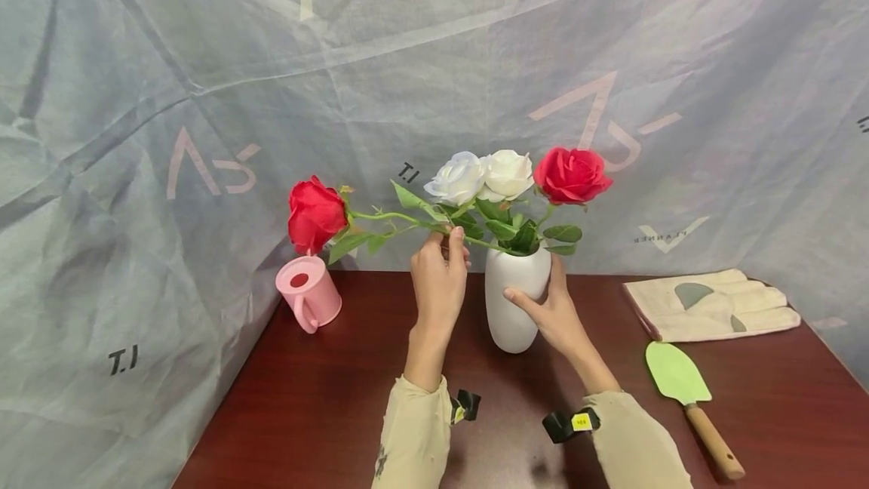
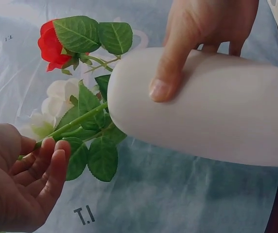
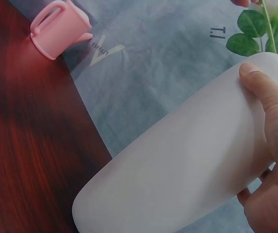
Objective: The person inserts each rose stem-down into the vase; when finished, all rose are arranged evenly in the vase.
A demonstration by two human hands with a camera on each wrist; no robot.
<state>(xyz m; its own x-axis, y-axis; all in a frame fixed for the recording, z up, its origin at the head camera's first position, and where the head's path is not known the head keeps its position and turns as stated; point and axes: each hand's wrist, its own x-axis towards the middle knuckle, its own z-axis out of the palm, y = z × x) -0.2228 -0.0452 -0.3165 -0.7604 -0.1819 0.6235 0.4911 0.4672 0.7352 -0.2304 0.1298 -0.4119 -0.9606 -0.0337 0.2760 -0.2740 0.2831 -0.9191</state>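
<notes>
My right hand grips the white vase round its upper side, thumb across the front, as the right wrist view also shows. Between thumb and fingers, my left hand pinches the green stem of a red rose that leans far out to the left. That stem's lower end runs into the vase mouth. Two pale roses, one bluish white and one cream, stand in the vase with a second red rose at the right. Green leaves crowd round the mouth in the left wrist view.
A pink watering can stands at the table's back left, below the leaning rose. On the right lie a cream work glove and a green trowel with a wooden handle. A grey printed cloth hangs behind the dark red table.
</notes>
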